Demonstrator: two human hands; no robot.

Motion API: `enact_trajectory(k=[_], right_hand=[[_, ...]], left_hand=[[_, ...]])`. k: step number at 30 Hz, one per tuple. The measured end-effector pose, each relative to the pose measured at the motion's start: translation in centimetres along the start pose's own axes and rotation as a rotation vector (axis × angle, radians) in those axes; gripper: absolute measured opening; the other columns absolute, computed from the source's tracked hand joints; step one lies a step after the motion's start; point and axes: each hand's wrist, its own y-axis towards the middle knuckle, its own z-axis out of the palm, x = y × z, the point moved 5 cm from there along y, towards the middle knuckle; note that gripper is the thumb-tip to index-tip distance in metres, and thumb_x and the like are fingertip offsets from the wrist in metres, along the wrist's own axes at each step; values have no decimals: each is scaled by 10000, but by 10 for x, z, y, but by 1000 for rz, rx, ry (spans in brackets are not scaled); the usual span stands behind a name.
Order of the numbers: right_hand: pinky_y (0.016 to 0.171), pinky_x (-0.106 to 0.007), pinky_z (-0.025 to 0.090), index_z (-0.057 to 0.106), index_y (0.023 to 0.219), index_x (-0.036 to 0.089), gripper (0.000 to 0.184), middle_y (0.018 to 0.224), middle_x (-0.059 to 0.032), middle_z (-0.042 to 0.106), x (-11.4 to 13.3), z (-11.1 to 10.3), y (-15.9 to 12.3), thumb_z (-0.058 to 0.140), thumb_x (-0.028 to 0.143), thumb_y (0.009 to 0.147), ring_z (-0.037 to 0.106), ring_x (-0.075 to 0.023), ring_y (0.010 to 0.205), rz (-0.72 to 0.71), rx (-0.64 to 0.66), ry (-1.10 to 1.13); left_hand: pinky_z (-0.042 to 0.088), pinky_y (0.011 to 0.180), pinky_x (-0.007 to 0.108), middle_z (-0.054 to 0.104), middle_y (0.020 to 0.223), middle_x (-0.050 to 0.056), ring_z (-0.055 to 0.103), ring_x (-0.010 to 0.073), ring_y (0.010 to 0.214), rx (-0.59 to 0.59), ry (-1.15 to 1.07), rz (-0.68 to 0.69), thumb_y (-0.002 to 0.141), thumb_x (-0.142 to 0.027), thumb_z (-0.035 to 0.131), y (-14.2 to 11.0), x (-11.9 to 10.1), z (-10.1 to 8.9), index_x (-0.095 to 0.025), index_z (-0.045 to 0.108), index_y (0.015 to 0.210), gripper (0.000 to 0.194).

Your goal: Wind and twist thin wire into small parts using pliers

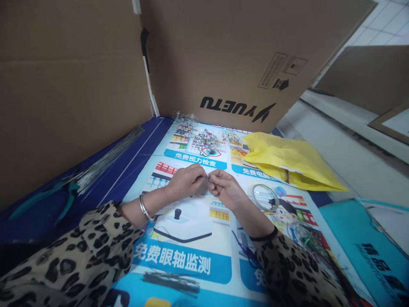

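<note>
Near centre on the desk (191,256), my left hand (185,182) and right hand (223,187) meet, fingertips pinched together on a tiny, barely visible piece; pliers (64,198) at nine o'clock, yellow bag (287,162) at two, finished pieces (207,143) at twelve.

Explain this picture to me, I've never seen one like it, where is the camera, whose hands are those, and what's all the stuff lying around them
There is no machine here: a person wears one camera on the head, looking down at their own two bare hands. The left hand, with a silver bangle on its wrist, and the right hand meet fingertip to fingertip, pinching something too small to make out. They work over a printed poster spread on the surface. On the left lie a bundle of thin wires and teal-handled pliers. On the right are a yellow bag and a roll of clear tape. Small wire pieces sit farther back. Cardboard walls stand behind.
</note>
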Motion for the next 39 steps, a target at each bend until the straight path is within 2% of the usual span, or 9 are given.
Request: enact_trajectory(k=[4, 7, 11, 21, 27, 30, 33, 36, 39], right_hand=[[415, -159, 299, 559, 798, 183, 202, 590, 44, 530, 1, -1, -1, 708, 209, 664, 473, -61, 494, 18, -16, 26], [412, -159, 297, 550, 800, 181, 222, 576, 49, 525, 1, -2, 0, 712, 217, 654, 471, -59, 487, 19, -47, -3], [401, -161, 288, 520, 750, 181, 222, 518, 57, 511, 2, -4, 1, 708, 245, 649, 465, -65, 463, 1, -106, -87], [385, -159, 296, 498, 704, 181, 214, 460, 50, 535, 10, -2, 2, 681, 245, 615, 474, -74, 413, 116, -133, -317], [431, -150, 378, 558, 721, 154, 59, 610, 28, 576, 54, -8, -7, 601, 158, 681, 583, -83, 561, 79, -183, -653], [452, -167, 393, 571, 733, 152, 33, 653, 15, 587, 90, -11, -26, 577, 174, 709, 598, -95, 593, 31, -207, -854], [526, -216, 410, 613, 727, 147, 72, 618, -4, 605, 112, -16, -60, 553, 187, 724, 581, -116, 592, 51, -195, -1305], [661, -271, 409, 651, 729, 163, 151, 733, -37, 656, 107, -28, -104, 503, 173, 755, 582, -149, 710, 94, -105, -1781], [715, -294, 420, 641, 952, 190, 238, 943, -71, 655, 84, -45, -145, 515, 154, 753, 576, -178, 839, 109, -55, -1931]], left_hand=[[403, 619, 211, 553, 687, -12, 510, 102, 657, -26, -88, -54, 756, -87, 466, 1, 5, -2, -168, 544, 730, 115], [413, 596, 210, 592, 737, -10, 527, 101, 642, 32, -106, -125, 759, -106, 474, 2, 9, 1, -174, 576, 862, 160], [447, 705, 239, 636, 873, 28, 579, 133, 787, 94, -51, -82, 777, -110, 437, 1, 6, 5, -177, 593, 1001, 281], [426, 695, 232, 656, 877, 28, 587, 143, 786, 152, 22, -68, 827, -245, 417, 1, 10, 7, -186, 622, 907, 228], [388, 578, 219, 637, 706, -7, 555, 133, 624, 132, 87, -251, 753, -270, 464, -1, 23, 3, -194, 627, 877, 218], [385, 571, 215, 629, 688, -16, 548, 129, 602, 99, 85, -345, 733, -274, 469, -1, 29, -1, -198, 620, 880, 224], [381, 578, 214, 617, 671, -22, 551, 128, 602, 57, 74, -405, 730, -290, 476, 0, 32, -6, -201, 615, 854, 207], [373, 576, 214, 595, 630, -29, 541, 125, 585, 44, 69, -429, 731, -301, 476, 2, 31, -7, -204, 610, 829, 193], [368, 580, 214, 598, 640, -29, 540, 124, 592, 30, 58, -449, 720, -293, 476, 3, 33, -6, -206, 606, 821, 185]])
